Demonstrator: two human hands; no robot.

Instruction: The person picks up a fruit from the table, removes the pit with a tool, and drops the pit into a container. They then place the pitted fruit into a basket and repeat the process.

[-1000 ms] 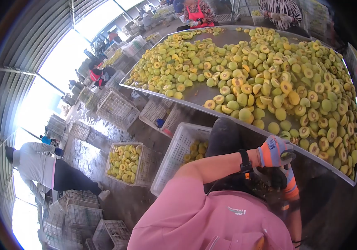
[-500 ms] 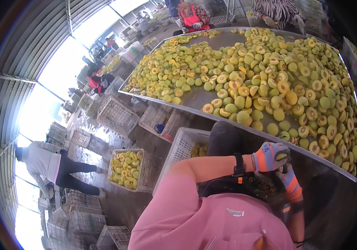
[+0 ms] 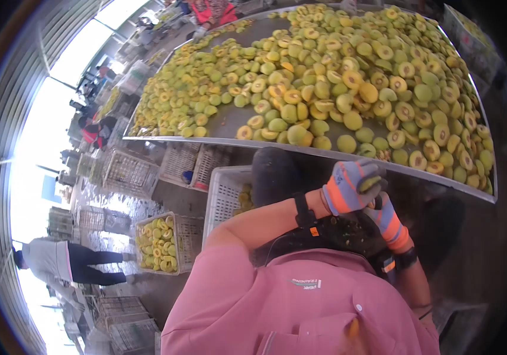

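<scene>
My left hand (image 3: 348, 188), in a grey and orange glove, is closed around a green fruit piece (image 3: 370, 183) near the front edge of a metal table (image 3: 238, 141). Just below and to the right, my right hand (image 3: 388, 223), gloved alike, is closed against it. A small dark object shows at its fingers, too small to make out. Many halved yellow-green fruits (image 3: 324, 89) are heaped on the table, some with brown centres showing.
A white crate (image 3: 221, 198) with some fruit stands left of my knee. Further left is a crate of fruit pieces (image 3: 157, 244). A person in grey (image 3: 49, 260) bends at far left, near stacked crates (image 3: 126, 325). Another person in red (image 3: 212, 12) is behind the table.
The view has shifted, so the table sits higher and further left. Both hands appear further left and remain close together, the left still holding a green fruit piece.
</scene>
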